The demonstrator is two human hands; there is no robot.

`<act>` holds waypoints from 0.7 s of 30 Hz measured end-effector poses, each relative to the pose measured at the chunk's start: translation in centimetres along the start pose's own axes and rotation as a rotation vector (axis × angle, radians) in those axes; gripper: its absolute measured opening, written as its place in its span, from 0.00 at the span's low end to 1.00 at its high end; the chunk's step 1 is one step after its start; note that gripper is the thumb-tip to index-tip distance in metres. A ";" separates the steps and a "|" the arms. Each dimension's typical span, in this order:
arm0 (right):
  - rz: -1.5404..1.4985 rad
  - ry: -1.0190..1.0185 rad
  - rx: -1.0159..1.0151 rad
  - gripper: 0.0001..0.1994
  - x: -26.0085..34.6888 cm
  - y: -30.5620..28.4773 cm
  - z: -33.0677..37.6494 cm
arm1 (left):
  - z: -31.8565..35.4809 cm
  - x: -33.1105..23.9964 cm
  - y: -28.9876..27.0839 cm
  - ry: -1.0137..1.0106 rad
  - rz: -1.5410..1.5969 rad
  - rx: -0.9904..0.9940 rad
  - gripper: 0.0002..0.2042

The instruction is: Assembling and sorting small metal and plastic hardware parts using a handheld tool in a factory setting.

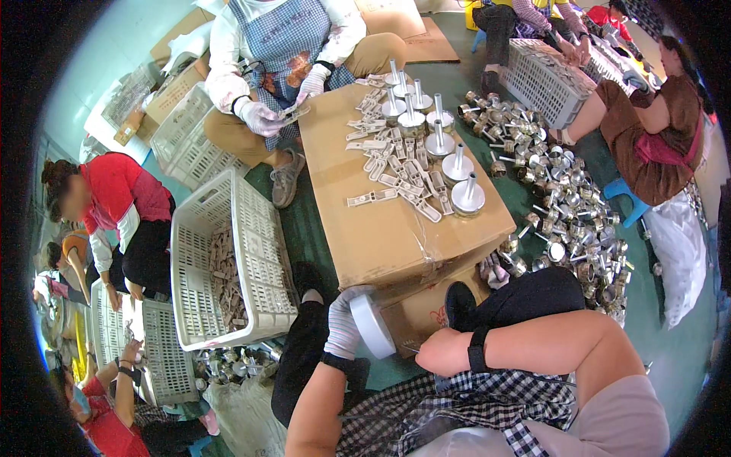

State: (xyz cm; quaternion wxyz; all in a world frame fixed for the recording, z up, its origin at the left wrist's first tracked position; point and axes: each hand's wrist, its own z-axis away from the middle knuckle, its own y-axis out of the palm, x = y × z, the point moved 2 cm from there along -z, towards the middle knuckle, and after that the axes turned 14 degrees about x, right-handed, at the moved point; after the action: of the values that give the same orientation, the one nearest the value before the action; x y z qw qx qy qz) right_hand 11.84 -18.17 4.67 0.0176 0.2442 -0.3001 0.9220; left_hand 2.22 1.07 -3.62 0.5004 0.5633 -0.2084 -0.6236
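My left hand [344, 327], in a striped glove, is closed on a wide white roll that looks like packing tape [372, 327], at the near side of a cardboard box [365, 244]. My bare right hand [442, 353] is closed just right of the roll, before the box's near face. Whatever its fingers hold is hidden. On the box top lie several pale plastic clips [396, 181] in a loose pile. Beside them, to the right, stand several round metal pieces with upright stems [467, 195]. Clear tape crosses the box's near edge.
A white crate [255, 251] with more clips stands to the left. Many metal pieces [563, 206] cover the floor at right. Across the box, a person's gloved hands [263, 118] hold a clip. A striped glove [495, 272] rests near my right knee. Other people work around crates.
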 end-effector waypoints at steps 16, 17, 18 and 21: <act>-0.004 0.028 0.046 0.08 0.4 -0.8 0.6 | 0.5 -0.4 1.5 0.031 -0.130 0.032 0.11; 0.001 0.027 0.050 0.08 0.4 -0.9 0.6 | 0.6 -0.3 1.4 0.055 -0.234 0.004 0.11; 0.002 0.028 0.055 0.08 0.4 -0.9 0.6 | 0.6 -0.1 1.5 0.078 -0.338 -0.024 0.12; 0.005 0.035 0.065 0.08 0.5 -0.9 0.6 | 0.5 -0.2 1.0 0.086 -0.319 0.031 0.12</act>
State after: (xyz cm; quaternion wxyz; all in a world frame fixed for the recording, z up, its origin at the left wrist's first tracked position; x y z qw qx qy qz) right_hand 11.87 -17.80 5.83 0.0126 0.2279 -0.2700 0.9354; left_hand 2.12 0.66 -2.54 0.3945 0.6231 -0.1045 -0.6673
